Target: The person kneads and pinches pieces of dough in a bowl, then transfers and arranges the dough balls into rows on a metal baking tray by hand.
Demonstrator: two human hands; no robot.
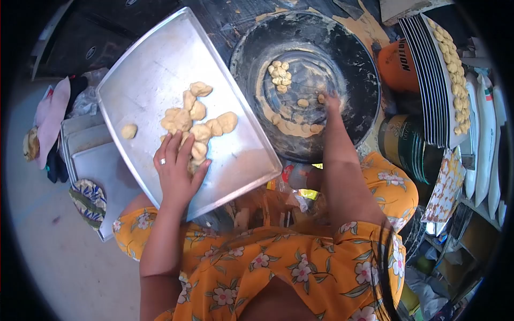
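Our left grip [178, 167], fingers loosely spread, rests on the near part of the clustered dough pieces [201, 131] on the tray [160, 69]. To its right, our right grip [333, 100] reaches into the black basin [353, 69], just right of a dough ball [303, 102]; blurred, we cannot tell how wide it stands.

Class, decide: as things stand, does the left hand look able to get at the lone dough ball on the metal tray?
Probably yes: the left hand touches the clustered dough pieces nearby, and only bare metal tray separates it from the lone dough ball.
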